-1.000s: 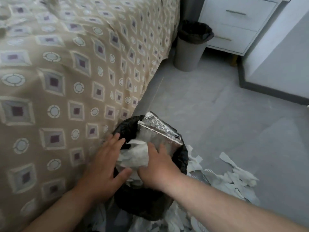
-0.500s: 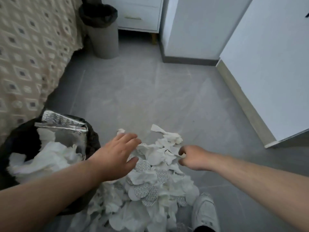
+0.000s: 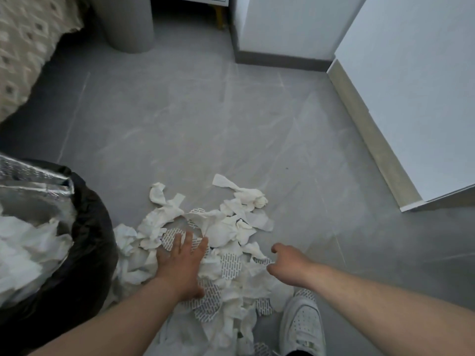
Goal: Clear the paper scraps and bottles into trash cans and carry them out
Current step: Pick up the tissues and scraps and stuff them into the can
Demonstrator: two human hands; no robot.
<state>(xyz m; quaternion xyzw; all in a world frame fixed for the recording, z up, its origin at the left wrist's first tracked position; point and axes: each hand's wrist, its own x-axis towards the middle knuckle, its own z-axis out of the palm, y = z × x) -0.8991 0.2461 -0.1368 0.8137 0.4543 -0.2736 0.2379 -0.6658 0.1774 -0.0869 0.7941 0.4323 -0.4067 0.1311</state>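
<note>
A heap of torn white paper scraps [image 3: 226, 235], some printed, lies on the grey floor in front of me. My left hand [image 3: 180, 265] rests flat on the left part of the heap with its fingers straight. At the heap's right edge, my right hand [image 3: 288, 265] has its fingers curled downward; they are hidden, so a grip on any scrap cannot be made out. Left of the heap stands a trash can lined with a black bag [image 3: 90, 240], holding white paper and a silver foil pouch [image 3: 33, 181]. No bottles are in view.
A second grey trash can [image 3: 128, 27] stands at the back beside the patterned bed cover [image 3: 23, 47]. White cabinets [image 3: 411, 98] line the right side. My white shoe [image 3: 300, 322] is at the heap's near edge. Bare floor [image 3: 205, 124] lies beyond the heap.
Both hands left the black-lined can and came over to the scrap heap. My left hand dropped flat onto the paper, and my right hand moved in at the heap's right edge.
</note>
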